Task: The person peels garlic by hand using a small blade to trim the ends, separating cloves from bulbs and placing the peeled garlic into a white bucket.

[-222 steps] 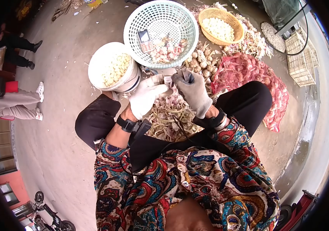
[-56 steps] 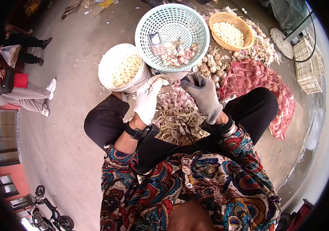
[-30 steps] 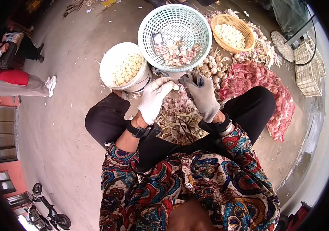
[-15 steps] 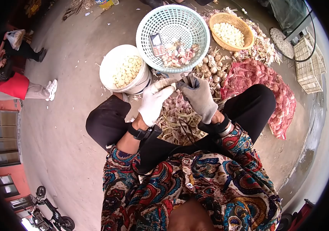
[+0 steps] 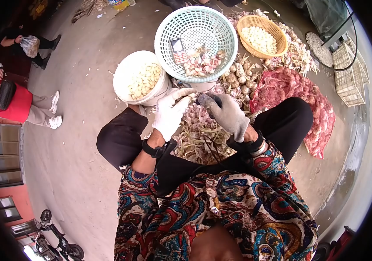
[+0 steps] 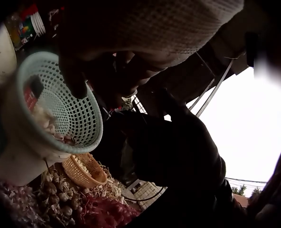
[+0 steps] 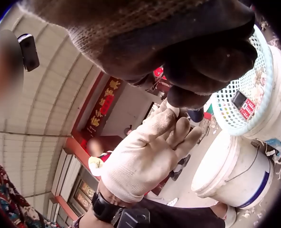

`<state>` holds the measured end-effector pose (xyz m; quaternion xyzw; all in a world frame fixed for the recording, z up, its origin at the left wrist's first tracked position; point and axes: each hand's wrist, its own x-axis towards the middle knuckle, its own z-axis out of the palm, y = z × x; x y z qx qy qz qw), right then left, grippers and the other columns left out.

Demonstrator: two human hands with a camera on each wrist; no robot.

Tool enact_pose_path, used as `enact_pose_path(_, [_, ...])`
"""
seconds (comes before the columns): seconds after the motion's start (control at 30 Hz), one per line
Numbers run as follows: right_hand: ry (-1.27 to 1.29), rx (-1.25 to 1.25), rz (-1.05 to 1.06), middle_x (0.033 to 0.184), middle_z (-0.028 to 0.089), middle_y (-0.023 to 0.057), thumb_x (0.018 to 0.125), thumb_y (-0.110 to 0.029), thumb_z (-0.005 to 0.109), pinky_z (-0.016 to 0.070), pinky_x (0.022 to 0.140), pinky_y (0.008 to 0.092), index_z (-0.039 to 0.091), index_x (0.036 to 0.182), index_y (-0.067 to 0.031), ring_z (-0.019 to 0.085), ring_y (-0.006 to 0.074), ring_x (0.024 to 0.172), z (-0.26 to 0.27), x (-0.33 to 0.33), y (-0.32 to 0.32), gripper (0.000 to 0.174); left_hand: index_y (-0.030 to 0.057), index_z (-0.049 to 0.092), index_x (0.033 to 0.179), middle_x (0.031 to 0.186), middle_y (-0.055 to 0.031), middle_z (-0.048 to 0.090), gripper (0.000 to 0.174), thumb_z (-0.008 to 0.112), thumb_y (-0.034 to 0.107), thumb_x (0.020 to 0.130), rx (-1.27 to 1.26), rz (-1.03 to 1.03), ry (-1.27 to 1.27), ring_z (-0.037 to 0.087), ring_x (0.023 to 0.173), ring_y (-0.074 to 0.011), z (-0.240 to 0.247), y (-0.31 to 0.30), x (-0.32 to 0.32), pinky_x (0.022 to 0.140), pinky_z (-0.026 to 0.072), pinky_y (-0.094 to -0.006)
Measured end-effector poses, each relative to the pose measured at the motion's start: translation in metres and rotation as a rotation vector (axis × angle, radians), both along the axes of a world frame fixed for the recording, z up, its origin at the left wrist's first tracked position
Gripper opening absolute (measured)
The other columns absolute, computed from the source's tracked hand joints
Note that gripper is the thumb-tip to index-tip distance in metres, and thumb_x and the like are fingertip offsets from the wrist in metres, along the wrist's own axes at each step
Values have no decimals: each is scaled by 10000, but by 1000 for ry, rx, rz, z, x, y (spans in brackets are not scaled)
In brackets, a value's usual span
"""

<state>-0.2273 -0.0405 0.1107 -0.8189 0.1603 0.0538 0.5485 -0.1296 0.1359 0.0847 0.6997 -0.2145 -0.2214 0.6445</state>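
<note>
Pinching a small garlic clove point(image 5: 192, 95) between the thumb and forefinger of the white-gloved left hand point(image 5: 170, 112). Showing cream-white at the fingertips, while being mostly hidden by the glove. Curling the dark-coated fingers of the grey-gloved right hand point(image 5: 227, 114) near it (cannot tell whether gripping anything). Holding the clove in the air, just in front of the pale-blue plastic basket point(image 5: 196, 79) and over a heap of papery, pinkish garlic skins and straw-coloured stalks point(image 5: 204, 135). Sitting with knees spread in black trousers point(image 5: 120, 137) and a paisley shirt point(image 5: 168, 200).

Facing, inside that basket, loose pinkish-red cloves point(image 5: 201, 67) in their skins, lying beside a red-keyed mobile phone point(image 5: 178, 51). Being flanked on the left by a white bucket point(image 5: 155, 95) with peeled cloves point(image 5: 144, 80), looking plump, smooth and creamy yellow. Being flanked on the far right by a tan basket point(image 5: 281, 40) with whiter cloves point(image 5: 259, 38), by brownish whole bulbs point(image 5: 239, 77) and by a bulging red mesh sack point(image 5: 290, 95).
</note>
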Motion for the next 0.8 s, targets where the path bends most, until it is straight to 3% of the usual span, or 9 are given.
enact_pose_path(0.13, [3,65,-25,723,615,65,1017,-281,571,469,654,318,668,1156,58,550,116,677,-7,0,0,379,-40,723,1149,1016,-48,676,214,627,-11,960,41,-28,-80,661,949,-109,-3,3,4,845,518,-226])
enact_pose_path(0.2, [-22,280,-18,699,591,34,1015,-310,583,414,590,304,691,1122,46,490,85,630,-16,3,-1,387,-22,728,1157,1028,-57,678,232,637,-13,944,34,-68,-82,662,941,-122,-6,5,6,848,518,-237])
enact_pose_path(0.33, [-40,257,1,665,560,-7,1006,-338,603,352,538,293,716,1072,32,429,67,582,-16,2,-3,393,3,735,1158,1027,-62,682,243,644,2,933,105,-108,-173,654,951,-139,-2,9,8,861,513,-259])
enact_pose_path(0.4, [54,293,15,632,542,-25,999,-336,616,332,522,281,731,1034,31,420,67,556,-16,2,-6,386,14,731,1199,1064,-30,677,261,630,19,959,215,-159,-313,605,873,-72,3,10,7,733,475,-212])
enact_pose_path(0.53, [52,335,17,608,537,-36,998,-326,616,312,502,267,746,1022,16,407,61,522,-17,1,-7,367,30,740,1186,1048,-14,679,250,631,27,961,253,-167,-292,575,814,-60,11,12,7,689,453,-215])
enact_pose_path(0.63, [74,361,14,610,545,-34,992,-304,619,304,492,259,756,1026,1,408,55,510,-22,1,-10,336,17,732,1192,1037,-8,685,246,629,36,969,159,-216,-170,595,842,-54,2,13,10,730,465,-198])
enact_pose_path(0.7, [56,413,10,610,549,-37,982,-275,625,311,488,252,762,1018,-4,414,53,499,-26,2,-11,306,-15,694,1201,1042,-70,714,248,629,59,973,-20,-134,191,680,952,-163,-3,13,8,897,529,-273])
enact_pose_path(0.8, [34,369,7,616,552,-28,975,-263,635,333,502,254,755,1018,13,430,54,523,-23,3,-9,304,-30,656,1231,1094,-79,708,267,623,88,994,-196,-69,301,702,949,-185,-7,12,9,905,553,-285])
